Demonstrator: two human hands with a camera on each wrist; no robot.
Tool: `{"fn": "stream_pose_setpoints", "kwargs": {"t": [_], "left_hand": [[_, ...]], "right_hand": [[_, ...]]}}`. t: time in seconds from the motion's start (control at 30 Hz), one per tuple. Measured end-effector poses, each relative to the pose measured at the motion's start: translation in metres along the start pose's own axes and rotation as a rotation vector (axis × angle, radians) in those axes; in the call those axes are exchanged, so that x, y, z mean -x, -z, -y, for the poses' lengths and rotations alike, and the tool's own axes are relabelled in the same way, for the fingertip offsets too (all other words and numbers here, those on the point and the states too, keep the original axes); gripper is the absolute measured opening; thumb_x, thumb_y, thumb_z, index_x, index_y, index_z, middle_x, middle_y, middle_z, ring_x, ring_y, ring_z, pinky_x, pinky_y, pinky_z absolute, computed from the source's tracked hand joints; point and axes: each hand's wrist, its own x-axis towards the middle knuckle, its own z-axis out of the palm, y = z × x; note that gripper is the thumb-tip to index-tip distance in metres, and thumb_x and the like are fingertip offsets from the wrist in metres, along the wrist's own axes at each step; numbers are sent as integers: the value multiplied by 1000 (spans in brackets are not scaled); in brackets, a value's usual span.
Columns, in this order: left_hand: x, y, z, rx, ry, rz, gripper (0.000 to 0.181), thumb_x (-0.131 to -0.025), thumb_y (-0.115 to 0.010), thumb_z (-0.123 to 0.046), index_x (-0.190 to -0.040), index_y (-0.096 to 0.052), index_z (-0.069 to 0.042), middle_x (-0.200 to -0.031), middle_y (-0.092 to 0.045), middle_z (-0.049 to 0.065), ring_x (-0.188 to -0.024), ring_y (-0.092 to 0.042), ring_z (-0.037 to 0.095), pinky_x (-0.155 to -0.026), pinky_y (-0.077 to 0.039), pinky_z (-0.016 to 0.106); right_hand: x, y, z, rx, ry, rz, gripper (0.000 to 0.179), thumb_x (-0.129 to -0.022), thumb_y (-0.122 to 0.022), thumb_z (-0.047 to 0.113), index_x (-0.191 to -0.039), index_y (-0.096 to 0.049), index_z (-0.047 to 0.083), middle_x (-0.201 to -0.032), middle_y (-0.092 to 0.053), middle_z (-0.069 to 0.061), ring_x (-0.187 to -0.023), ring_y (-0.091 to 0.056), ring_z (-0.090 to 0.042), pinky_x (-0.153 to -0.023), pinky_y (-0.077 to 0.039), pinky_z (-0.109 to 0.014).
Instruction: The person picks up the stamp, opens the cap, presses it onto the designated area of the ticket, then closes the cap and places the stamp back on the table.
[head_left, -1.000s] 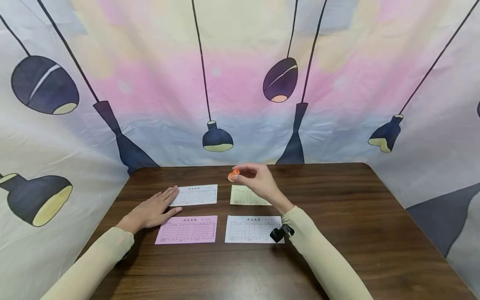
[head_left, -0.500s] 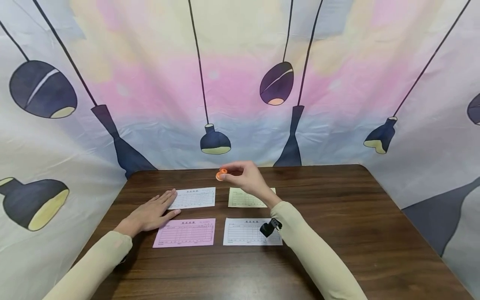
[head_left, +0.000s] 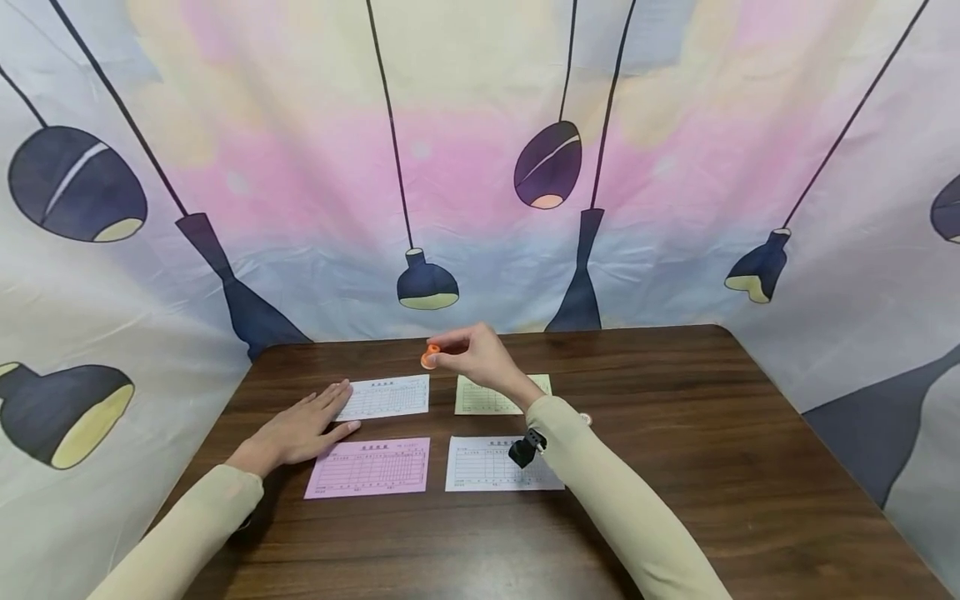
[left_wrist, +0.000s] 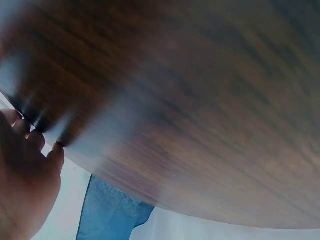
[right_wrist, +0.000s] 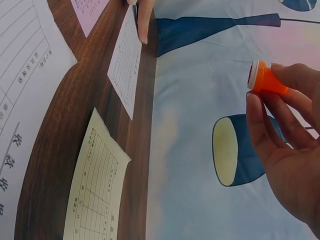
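Note:
My right hand [head_left: 480, 358] pinches a small orange stamp [head_left: 430, 357] between thumb and fingers, held above the far part of the table. In the right wrist view the stamp [right_wrist: 270, 81] lies sideways, its white rim and dark red face turned left. My left hand [head_left: 303, 425] lies flat, fingertips on the left edge of the far-left white slip [head_left: 390, 397] and the thumb near the pink slip [head_left: 367, 468]. A yellow slip [head_left: 480, 398] lies partly hidden under the right forearm. Nearer me is another white slip [head_left: 480, 465], partly covered by the wrist camera.
A small round white piece [head_left: 585, 419] with a printed mark lies right of the yellow slip, beside the right sleeve. The brown wooden table [head_left: 712, 467] ends at a curtain [head_left: 480, 200] printed with lamps. A black wrist camera [head_left: 525, 450] hangs from the right cuff.
My right hand has moved left with the stamp, to just beyond the far-left white slip. The round white piece has come into view beside the sleeve. My left hand stays in place.

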Motion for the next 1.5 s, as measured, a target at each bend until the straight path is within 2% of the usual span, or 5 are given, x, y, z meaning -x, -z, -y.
{"fn": "stream_pose_setpoints", "kwargs": {"t": [0.4, 0.77, 1.1, 1.27, 1.5], "left_hand": [[-3, 2, -2, -8, 12, 19, 89, -107, -40, -66, -166, -27, -1, -173, -25, 22, -159, -29, 45, -128, -28, 65], [-8, 1, -4, -10, 1, 31, 88, -107, -38, -67, -166, -26, -2, -174, -23, 22, -160, -27, 44, -129, -27, 64], [-10, -5, -3, -62, -19, -9, 82, -111, -36, -59, -167, -23, -1, -175, -21, 20, -161, -26, 43, -129, -25, 64], [-9, -7, -3, -59, -15, -9, 81, -111, -35, -59, -166, -23, 0, -175, -20, 21, -161, -25, 44, -129, -24, 65], [-6, -8, -3, -70, -8, -10, 81, -111, -34, -59, -166, -24, 0, -175, -21, 21, -161, -26, 44, -129, -26, 64]], "right_hand": [[-14, -12, 0, 61, 22, 52, 28, -95, -79, 17, -121, -80, 9, -107, -83, -10, -89, -78, -11, -76, -63, -23], [-21, -31, -10, 96, -12, 90, 26, -95, -79, 18, -120, -80, 8, -109, -82, -6, -91, -75, -9, -79, -61, -22], [-28, -41, -18, 133, -58, 94, 26, -95, -80, 18, -119, -80, 9, -107, -81, -3, -91, -73, -10, -78, -60, -25], [-30, -46, -22, 146, -95, 108, 26, -95, -81, 21, -120, -80, 12, -108, -81, -1, -91, -72, -8, -78, -59, -24], [-30, -54, -30, 176, -105, 114, 27, -95, -80, 20, -121, -80, 12, -109, -81, -1, -91, -70, -8, -77, -58, -23]]}}
